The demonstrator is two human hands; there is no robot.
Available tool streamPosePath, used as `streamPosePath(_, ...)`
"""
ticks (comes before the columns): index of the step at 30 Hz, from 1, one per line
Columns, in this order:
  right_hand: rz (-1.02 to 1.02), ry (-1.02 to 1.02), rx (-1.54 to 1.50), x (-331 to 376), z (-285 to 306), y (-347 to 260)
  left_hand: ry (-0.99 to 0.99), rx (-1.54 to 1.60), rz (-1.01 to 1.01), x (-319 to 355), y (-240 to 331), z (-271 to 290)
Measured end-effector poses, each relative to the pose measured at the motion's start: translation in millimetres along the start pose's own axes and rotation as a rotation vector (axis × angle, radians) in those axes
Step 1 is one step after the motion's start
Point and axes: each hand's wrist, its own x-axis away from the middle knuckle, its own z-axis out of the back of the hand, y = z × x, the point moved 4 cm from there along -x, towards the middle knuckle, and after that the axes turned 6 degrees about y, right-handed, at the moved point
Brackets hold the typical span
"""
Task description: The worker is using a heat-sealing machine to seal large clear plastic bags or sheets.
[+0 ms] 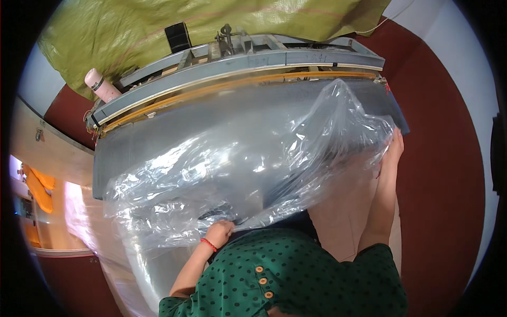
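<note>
A large clear plastic bag (253,164) lies spread over the grey table of a long sealing machine (158,137). My left hand (219,232), with a red band at the wrist, grips the bag's near edge close to my body. My right hand (393,150) reaches forward and holds the bag's right side, near the machine's right end. The bag is crumpled and puffed up between both hands. Part of my right hand's fingers is hidden behind the plastic.
The machine's sealing bar (237,79) with a yellow strip runs along the far edge. A pink and white bottle (100,84) stands at its left end. A green woven sack (185,26) lies behind. More clear plastic (116,248) hangs at lower left over the red floor (443,185).
</note>
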Motion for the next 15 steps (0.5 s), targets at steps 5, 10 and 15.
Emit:
streamPosePath(5,0.121,-0.31,0.194,82.1,-160.9,-55.1,0.363,0.37,0.347,48.5,-53.7,121.9)
streamPosePath(10,-0.184,-1.071,0.352,208.2,-309.1,-38.3,1.462,0.707,0.914,222.4,-226.1,244.6)
streamPosePath(15,-0.24,-1.362,0.416,279.8,-351.1,-33.2,1.558,-0.144,0.808,205.5,-140.3,326.8)
